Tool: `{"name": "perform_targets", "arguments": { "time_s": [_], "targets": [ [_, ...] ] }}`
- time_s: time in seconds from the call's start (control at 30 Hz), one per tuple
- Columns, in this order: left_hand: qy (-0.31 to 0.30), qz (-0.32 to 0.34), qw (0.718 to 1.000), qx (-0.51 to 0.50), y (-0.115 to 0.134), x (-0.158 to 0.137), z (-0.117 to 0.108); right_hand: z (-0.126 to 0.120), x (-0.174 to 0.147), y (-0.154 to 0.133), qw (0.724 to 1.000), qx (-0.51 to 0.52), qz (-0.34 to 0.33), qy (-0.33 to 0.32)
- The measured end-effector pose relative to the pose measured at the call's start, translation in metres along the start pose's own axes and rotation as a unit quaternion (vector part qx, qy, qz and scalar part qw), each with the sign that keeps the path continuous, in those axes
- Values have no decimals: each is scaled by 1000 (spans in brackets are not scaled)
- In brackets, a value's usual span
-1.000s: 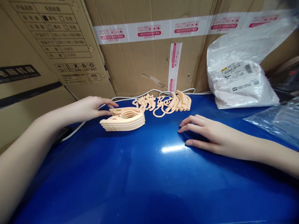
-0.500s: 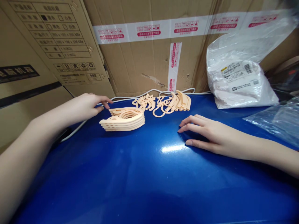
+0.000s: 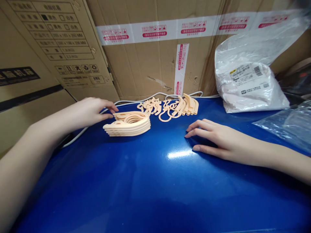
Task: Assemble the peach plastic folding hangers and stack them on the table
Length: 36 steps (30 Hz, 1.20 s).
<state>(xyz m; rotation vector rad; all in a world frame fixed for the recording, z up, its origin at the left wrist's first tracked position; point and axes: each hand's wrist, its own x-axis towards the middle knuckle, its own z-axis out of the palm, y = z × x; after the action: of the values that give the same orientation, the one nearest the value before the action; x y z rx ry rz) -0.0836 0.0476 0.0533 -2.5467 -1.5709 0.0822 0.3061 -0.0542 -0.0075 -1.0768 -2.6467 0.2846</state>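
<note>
My left hand (image 3: 97,110) reaches to the far left end of a stack of peach plastic hanger pieces (image 3: 130,127). Its fingers are apart, with the fingertips at or just beside the stack; whether they touch it I cannot tell. My right hand (image 3: 213,137) rests on the blue tabletop (image 3: 155,181), fingers bent and spread, holding nothing. Behind the stack lie small peach hook-shaped parts (image 3: 153,106). Peach rings with hooks (image 3: 166,118) and a row of curved peach arm pieces (image 3: 189,106) lie to their right.
Cardboard boxes (image 3: 145,64) stand along the back and left (image 3: 73,77). A white plastic bag (image 3: 252,84) with a label sits at the back right, with clear plastic film (image 3: 289,124) before it. A white cable (image 3: 126,102) runs along the back edge.
My left hand has shifted slightly right, closer to the end of the stack. My right hand and the peach parts look the same.
</note>
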Motion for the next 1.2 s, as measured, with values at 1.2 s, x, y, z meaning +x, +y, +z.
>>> {"name": "perform_targets", "arguments": {
  "time_s": [1.2],
  "targets": [
    [14, 29, 999, -40, 1, -1, 1, 0, 0, 0, 1000, -10, -3, -2]
  ]
}}
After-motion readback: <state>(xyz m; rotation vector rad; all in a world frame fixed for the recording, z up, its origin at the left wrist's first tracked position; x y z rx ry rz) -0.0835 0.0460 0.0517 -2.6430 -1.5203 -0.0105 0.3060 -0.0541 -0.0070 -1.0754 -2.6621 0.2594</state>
